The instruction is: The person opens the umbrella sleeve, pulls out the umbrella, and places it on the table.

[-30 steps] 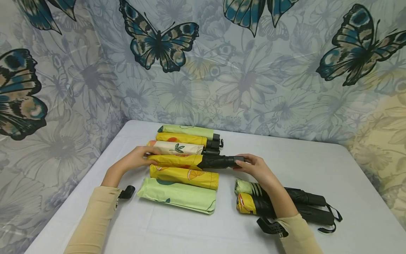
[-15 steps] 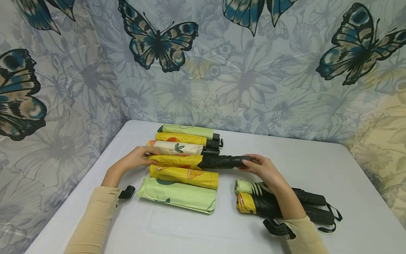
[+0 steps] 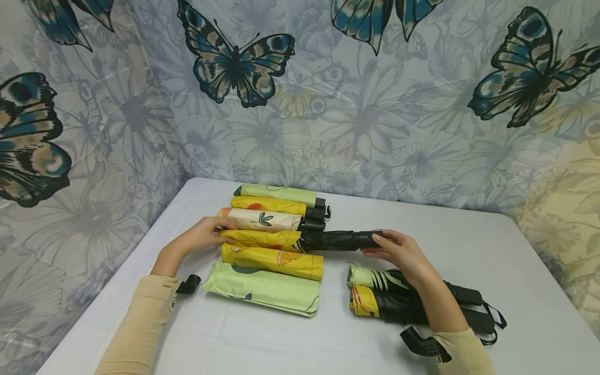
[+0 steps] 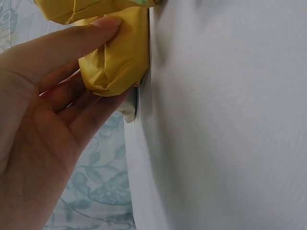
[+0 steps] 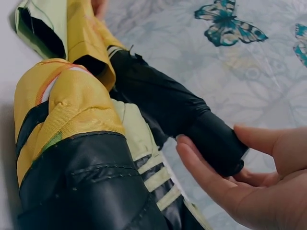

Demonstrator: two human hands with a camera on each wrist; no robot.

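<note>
In the head view my left hand (image 3: 202,235) holds the far left end of a yellow umbrella sleeve (image 3: 260,239), and its thumb lies on the yellow cloth (image 4: 117,57) in the left wrist view. A folded black umbrella (image 3: 330,240) sticks well out of the sleeve's right end, pale stripes showing at the opening. The part inside is hidden. My right hand (image 3: 404,254) grips the black handle (image 5: 216,141) between thumb and fingers. Right in front of the held sleeve lie a flat yellow sleeve (image 3: 276,262) with orange slices and a light green sleeve (image 3: 267,291).
Three sleeved umbrellas lie behind the held one: cream (image 3: 253,219), yellow (image 3: 272,204) and green (image 3: 281,193). Below my right forearm, two bare folded umbrellas lie side by side, one green-tipped (image 3: 367,277), one yellow-tipped (image 3: 365,302). A butterfly-print cloth (image 3: 365,114) hangs behind the table.
My right hand has moved to the right, drawing the black umbrella further out of the yellow sleeve. More black cloth and some stripes now show. My left hand has stayed in place.
</note>
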